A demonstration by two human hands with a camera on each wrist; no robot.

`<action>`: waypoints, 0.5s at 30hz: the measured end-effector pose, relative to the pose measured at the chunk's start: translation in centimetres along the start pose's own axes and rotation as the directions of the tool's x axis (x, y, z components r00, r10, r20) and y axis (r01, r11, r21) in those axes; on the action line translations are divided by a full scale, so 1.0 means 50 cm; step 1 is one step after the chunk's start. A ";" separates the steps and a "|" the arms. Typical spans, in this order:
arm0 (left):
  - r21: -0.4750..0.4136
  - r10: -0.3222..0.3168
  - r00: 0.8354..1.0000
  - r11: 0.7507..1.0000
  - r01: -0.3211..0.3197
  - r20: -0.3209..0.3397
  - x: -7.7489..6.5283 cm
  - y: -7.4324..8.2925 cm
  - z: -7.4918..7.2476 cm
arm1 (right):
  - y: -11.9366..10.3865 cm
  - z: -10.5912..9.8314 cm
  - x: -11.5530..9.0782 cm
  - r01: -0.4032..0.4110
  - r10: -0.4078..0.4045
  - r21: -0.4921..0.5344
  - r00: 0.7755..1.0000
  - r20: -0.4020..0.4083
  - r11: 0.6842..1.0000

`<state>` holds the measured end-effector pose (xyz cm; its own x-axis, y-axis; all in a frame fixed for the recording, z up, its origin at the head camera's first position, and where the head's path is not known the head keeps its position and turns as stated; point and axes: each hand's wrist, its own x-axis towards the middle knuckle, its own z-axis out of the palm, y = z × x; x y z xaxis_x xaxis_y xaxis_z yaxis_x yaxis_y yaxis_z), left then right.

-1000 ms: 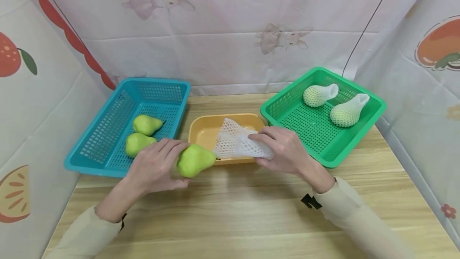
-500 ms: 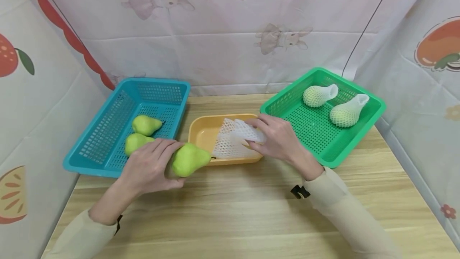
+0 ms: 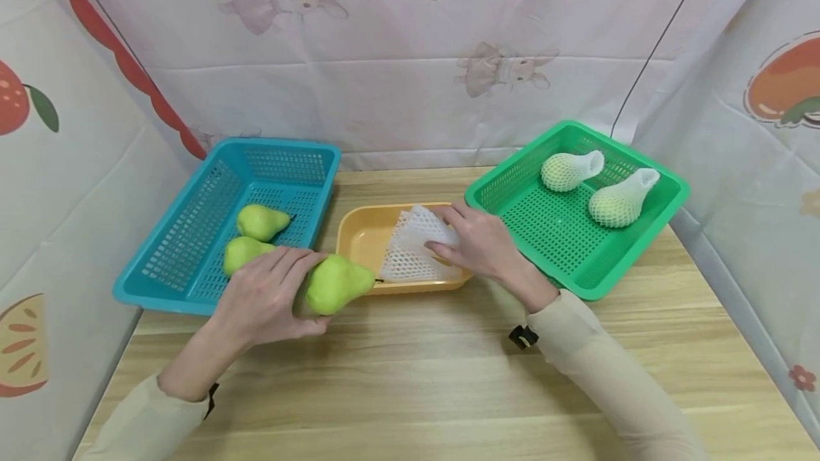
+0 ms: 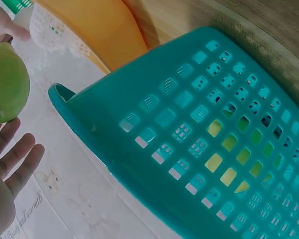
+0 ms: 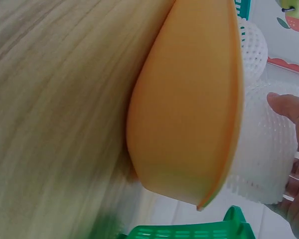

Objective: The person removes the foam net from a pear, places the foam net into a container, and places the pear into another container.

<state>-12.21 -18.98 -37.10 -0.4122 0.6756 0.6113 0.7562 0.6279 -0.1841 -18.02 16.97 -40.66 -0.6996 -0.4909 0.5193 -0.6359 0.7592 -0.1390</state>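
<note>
My left hand [image 3: 265, 297] grips a green pear [image 3: 338, 283] in front of the blue basket, its stem pointing right towards the orange tray [image 3: 360, 233]. In the left wrist view the same pear [image 4: 7, 84] is cut off by the frame's edge. Over the tray's right side, my right hand [image 3: 480, 242] holds a white foam net sleeve [image 3: 428, 225] between thumb and fingers. Beneath it, more white foam netting [image 3: 410, 265] lies in the tray. The right wrist view shows the held sleeve [image 5: 264, 149] above the tray's rim, with the thumb on its near side.
At left stands a blue basket [image 3: 160, 233] with two green pears [image 3: 261, 222] visible in it. A green basket [image 3: 512, 187] at right holds two pears in foam nets [image 3: 566, 171]. The wooden table [image 3: 410, 375] extends in front; printed cloth [image 3: 397, 112] hangs behind.
My right hand has moved left and slightly away from me with the foam net sleeve, which has turned more upright. The left hand and its pear have shifted slightly left.
</note>
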 end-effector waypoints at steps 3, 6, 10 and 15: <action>0.005 -0.007 1.000 1.000 0.007 0.006 -0.001 0.000 0.000 | 0.001 0.004 -0.001 -0.046 0.046 0.010 0.998 0.042 0.999; 0.011 -0.012 1.000 1.000 0.012 0.006 -0.002 0.000 -0.001 | 0.002 0.005 -0.003 -0.084 0.082 0.026 0.994 0.079 0.996; 0.012 -0.010 1.000 1.000 0.010 -0.001 -0.003 0.000 0.000 | 0.004 0.004 -0.006 -0.119 0.113 0.049 0.988 0.104 0.992; 0.016 -0.005 1.000 1.000 0.005 -0.007 -0.004 -0.003 -0.003 | 0.006 -0.001 -0.011 -0.157 0.150 0.048 0.982 0.118 0.986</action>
<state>-12.16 -19.28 -37.11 -0.4125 0.6695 0.6178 0.7458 0.6376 -0.1929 -17.80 17.50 -40.94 -0.8205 -0.4183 0.3895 -0.5335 0.8050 -0.2594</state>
